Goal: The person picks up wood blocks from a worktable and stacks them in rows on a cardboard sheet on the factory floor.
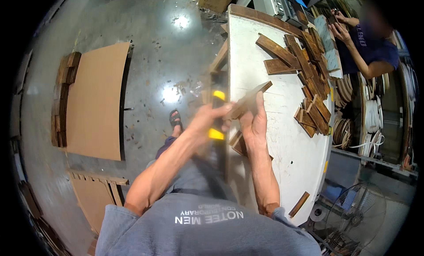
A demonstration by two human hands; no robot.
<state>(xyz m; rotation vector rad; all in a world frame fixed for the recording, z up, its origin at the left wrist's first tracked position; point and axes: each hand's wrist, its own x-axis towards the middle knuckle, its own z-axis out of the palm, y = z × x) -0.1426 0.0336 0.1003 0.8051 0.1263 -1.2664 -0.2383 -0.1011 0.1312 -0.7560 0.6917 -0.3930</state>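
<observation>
Floor (159,66): grey, glossy, scraps scattered on it. White worktable (287,176), scuffed top, runs along the person's right side. Brown sheet (95,101) at far left, flat-faced, stack of dark wood blocks (59,108) along its left edge. Co-worker (364,50) in dark blue top, upper right, beyond the table, both hands raised; item there too small to tell. Wire-cage fan (353,212), lower right, beside the table. Heap of brown wood pieces (300,57) toward the table's far right part, overlapping at mixed angles. Right hand (254,125) grasping a wooden plank (249,100), thumb up against it; plank tilted, raised above the table's left edge, far end pointing up and right. Left hand (204,120) motion-blurred, looks wrapped round the dark middle of a yellow-ended tool (216,134), yellow showing above and below the fingers; exact type can't be told. Tool just left of the plank; contact between them unclear. Another wood piece (240,145) on the table, partly hidden by the right forearm. Black sandal (175,119) on a foot, floor, left of the hands. Narrow wood strip (299,204) alone near the table's lower right edge.
</observation>
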